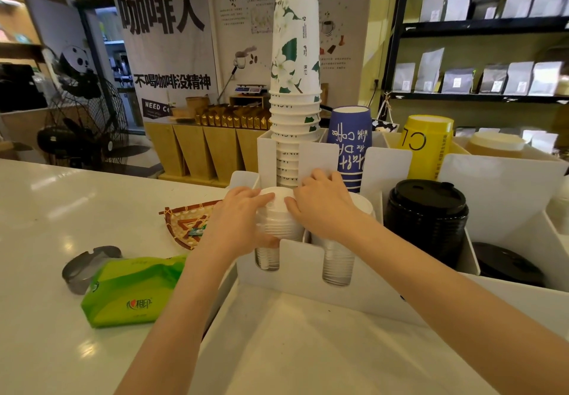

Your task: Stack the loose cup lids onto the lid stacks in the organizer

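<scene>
Pressing in from both sides, the left hand (237,225) and the right hand (320,206) cupped a white lid (278,199) sitting on top of the clear lid stack (278,228) in the white organizer (308,271), fingers curled against the lid's rim and the stack's sides. Little free room remained around the hands: a tall divider panel (317,157) stood just behind the right hand's knuckles, and the organizer's front wall rose just under both wrists. Open countertop (46,209) spread well to the left of the left hand, and a bare white tray floor (308,348) lay beneath the forearms.

Just right of the held stack, under the right palm, a second stack of clear ribbed lids (337,265) showed through a slot in the front wall. Further right of the right hand, glossy black domed lids (426,216) filled another compartment. Behind the hands rose a tall column of white paper cups (294,86) with green leaf print, then blue cups (349,145) and yellow cups (426,145), all upside down.

Left of the left hand lay a woven bamboo basket (184,222), a soft green tissue pack (132,290) and a grey metal piece (86,265)
</scene>
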Tool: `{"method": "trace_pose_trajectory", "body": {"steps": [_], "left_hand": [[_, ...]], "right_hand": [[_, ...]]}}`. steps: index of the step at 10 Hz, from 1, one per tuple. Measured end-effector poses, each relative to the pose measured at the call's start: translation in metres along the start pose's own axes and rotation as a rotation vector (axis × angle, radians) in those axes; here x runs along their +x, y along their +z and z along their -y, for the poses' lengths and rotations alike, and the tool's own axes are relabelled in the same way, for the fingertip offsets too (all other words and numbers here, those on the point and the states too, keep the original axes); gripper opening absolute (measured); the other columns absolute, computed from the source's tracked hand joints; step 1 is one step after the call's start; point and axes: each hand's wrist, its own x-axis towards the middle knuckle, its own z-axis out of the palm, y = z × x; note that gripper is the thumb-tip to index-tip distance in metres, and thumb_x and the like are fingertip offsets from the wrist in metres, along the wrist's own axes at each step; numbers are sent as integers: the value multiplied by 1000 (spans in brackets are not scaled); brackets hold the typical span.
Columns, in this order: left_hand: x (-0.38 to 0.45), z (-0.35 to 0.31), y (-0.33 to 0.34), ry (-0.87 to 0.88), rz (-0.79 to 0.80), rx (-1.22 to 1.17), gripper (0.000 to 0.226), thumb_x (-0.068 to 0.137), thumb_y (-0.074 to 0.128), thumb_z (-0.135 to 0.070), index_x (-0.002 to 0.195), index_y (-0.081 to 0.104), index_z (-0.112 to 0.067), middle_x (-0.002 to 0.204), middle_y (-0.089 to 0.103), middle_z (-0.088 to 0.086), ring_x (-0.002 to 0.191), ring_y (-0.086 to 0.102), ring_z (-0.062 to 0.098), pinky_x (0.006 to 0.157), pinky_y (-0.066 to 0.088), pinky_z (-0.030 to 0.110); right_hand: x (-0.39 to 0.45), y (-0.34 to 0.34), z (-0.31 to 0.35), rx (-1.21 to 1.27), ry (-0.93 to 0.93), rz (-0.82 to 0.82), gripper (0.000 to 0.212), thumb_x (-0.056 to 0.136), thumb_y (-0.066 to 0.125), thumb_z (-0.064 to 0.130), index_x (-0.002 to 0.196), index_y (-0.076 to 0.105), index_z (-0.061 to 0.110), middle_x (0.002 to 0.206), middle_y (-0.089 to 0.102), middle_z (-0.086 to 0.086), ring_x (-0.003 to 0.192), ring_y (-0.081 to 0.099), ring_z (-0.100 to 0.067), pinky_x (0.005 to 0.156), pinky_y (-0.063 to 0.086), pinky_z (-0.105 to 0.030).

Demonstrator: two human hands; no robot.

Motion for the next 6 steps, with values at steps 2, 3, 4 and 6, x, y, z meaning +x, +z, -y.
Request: {"method": "trace_pose_trajectory", "body": {"steps": [2,3,4,6], "left_hand": [[-2,-1,-4,-19,53,18,87,65,72,-44,137,25,-30,150,28,-3,139,16,20,111,22,45],[-2,-3,-3,-16,62,-11,87,66,73,-39,137,24,-28,150,26,-1,139,15,21,112,20,45],[-2,-6,-4,-6,60,-79,84,68,72,-32,137,24,-27,150,22,4,138,15,23,111,22,44],[-9,-26,-19,131,-107,-256,55,78,62,-21,128,41,-30,142,40,-4,132,31,16,109,27,39]], "right_hand": [[-2,-1,-7,102,-37,-50,38,92,33,33,115,51,8,121,56,-12,114,44,-27,98,33,-41],[-10,-5,-12,198,-86,-72,37,92,37,29,123,47,12,126,54,-9,116,44,-25,98,35,-37],[-26,-19,-20,424,-73,-86,41,91,41,26,131,39,16,134,49,-6,123,41,-20,102,35,-34],[-74,-66,-41,801,22,-350,40,88,50,20,128,43,22,110,62,1,95,58,-10,83,48,-20]]}}
